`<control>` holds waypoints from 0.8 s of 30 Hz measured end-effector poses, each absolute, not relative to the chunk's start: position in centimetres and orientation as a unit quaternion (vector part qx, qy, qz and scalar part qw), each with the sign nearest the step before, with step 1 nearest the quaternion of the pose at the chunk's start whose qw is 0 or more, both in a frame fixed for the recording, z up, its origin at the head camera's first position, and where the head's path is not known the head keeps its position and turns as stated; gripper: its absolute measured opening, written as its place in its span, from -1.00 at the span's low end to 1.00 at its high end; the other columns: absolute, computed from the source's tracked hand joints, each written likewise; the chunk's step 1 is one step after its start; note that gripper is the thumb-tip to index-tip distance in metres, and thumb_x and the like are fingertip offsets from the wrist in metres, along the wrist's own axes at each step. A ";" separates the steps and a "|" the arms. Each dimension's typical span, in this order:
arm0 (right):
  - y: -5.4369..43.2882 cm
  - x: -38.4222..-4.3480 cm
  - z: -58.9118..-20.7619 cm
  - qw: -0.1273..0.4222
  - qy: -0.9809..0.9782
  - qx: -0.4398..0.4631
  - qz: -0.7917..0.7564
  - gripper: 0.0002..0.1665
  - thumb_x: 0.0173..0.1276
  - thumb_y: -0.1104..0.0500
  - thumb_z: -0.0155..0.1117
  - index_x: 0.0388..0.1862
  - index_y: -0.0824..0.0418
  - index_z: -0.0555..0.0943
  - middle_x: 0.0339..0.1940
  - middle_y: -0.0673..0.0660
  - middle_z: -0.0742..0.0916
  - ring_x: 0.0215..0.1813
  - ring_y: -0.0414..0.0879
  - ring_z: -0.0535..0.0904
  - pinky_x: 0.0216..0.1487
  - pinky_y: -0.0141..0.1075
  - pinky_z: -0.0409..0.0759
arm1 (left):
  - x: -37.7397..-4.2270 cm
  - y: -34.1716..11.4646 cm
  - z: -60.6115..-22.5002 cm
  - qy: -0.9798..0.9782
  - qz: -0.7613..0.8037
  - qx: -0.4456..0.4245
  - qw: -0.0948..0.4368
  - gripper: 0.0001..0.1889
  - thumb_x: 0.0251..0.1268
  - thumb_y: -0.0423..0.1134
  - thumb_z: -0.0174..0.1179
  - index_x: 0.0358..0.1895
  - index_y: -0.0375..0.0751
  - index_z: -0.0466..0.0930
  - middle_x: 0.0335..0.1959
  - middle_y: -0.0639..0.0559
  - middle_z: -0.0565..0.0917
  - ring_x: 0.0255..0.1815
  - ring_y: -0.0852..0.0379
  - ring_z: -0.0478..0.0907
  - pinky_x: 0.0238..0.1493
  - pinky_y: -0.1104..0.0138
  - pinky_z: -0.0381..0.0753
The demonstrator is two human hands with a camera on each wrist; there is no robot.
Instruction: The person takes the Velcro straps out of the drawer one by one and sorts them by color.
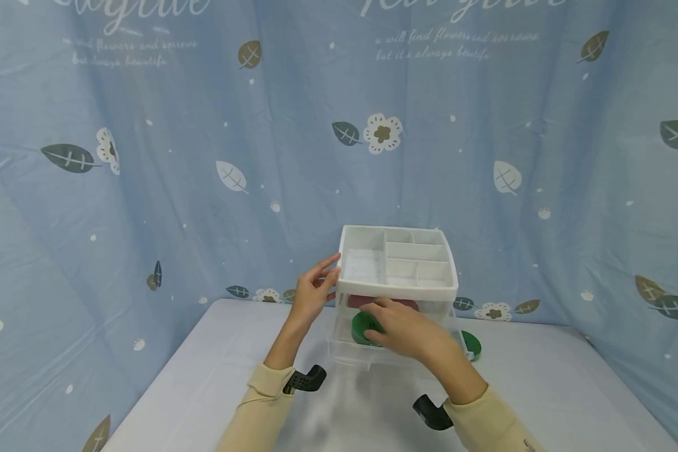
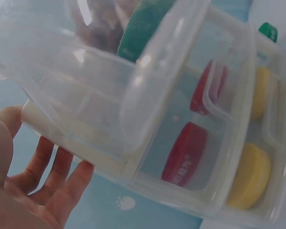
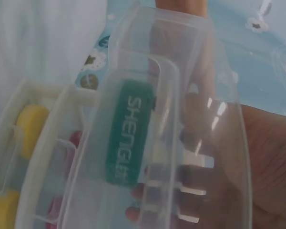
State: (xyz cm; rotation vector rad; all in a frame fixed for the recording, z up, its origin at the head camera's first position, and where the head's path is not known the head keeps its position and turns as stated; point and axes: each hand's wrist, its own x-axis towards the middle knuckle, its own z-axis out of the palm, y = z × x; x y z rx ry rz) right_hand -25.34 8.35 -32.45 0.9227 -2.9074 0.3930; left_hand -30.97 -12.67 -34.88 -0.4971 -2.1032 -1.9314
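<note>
A small drawer cabinet point(image 1: 398, 292) with a white compartmented top stands on the table, its clear top drawer point(image 1: 350, 353) pulled forward. My right hand point(image 1: 409, 333) reaches into this drawer, thumb and fingers around the right part of a thick green disc point(image 1: 364, 328). In the right wrist view, white lettering shows on the disc's point(image 3: 129, 133) rim through the clear plastic, with fingertips point(image 3: 133, 213) beside it. My left hand point(image 1: 311, 292) rests against the cabinet's left side. Its fingers point(image 2: 78, 179) are spread and touch the edge in the left wrist view.
Red discs point(image 2: 186, 155) lie in the drawer below, and yellow discs point(image 2: 250, 176) in the one under that. Another green disc point(image 1: 471, 345) lies at the cabinet's right on the white table point(image 1: 231, 351). A blue patterned curtain point(image 1: 294, 157) hangs behind.
</note>
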 end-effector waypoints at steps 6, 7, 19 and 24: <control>7.5 -25.9 -32.8 0.011 -0.938 0.313 0.147 -0.42 0.40 -0.09 0.26 0.32 0.09 0.53 0.33 0.17 0.57 0.30 0.11 0.54 0.27 0.06 0.55 | -30.8 -12.7 -34.7 -0.721 -0.662 -0.171 0.112 -0.56 0.51 -0.18 0.07 0.39 -0.06 0.42 0.11 -0.39 0.56 -0.13 0.13 0.66 0.04 0.02 0.68; 7.4 -26.0 -32.9 0.009 -0.938 0.312 0.151 -0.43 0.40 -0.08 0.27 0.32 0.09 0.54 0.33 0.17 0.57 0.31 0.12 0.54 0.27 0.06 0.54 | -30.8 -12.7 -34.7 -0.721 -0.662 -0.171 0.111 -0.56 0.51 -0.18 0.07 0.39 -0.06 0.43 0.11 -0.39 0.56 -0.11 0.08 0.66 0.05 0.01 0.68; 7.3 -26.3 -33.5 0.009 -0.937 0.298 0.180 -0.44 0.31 -0.06 0.38 0.25 0.08 0.60 0.22 0.11 0.66 0.24 0.08 0.58 0.22 0.02 0.58 | -33.1 -12.9 -36.9 -0.717 -0.664 -0.167 0.133 -0.59 0.44 0.01 0.13 0.31 0.26 0.50 0.03 -0.19 0.62 -0.13 0.10 0.67 0.01 0.02 0.70; 7.3 -26.3 -33.7 0.012 -0.934 0.299 0.197 -0.45 0.29 -0.04 0.40 0.24 0.08 0.61 0.21 0.10 0.67 0.23 0.05 0.60 0.20 0.00 0.60 | -33.0 -12.9 -36.9 -0.716 -0.664 -0.167 0.134 -0.61 0.44 0.00 0.13 0.30 0.27 0.51 0.01 -0.19 0.63 -0.13 0.09 0.67 0.03 -0.05 0.68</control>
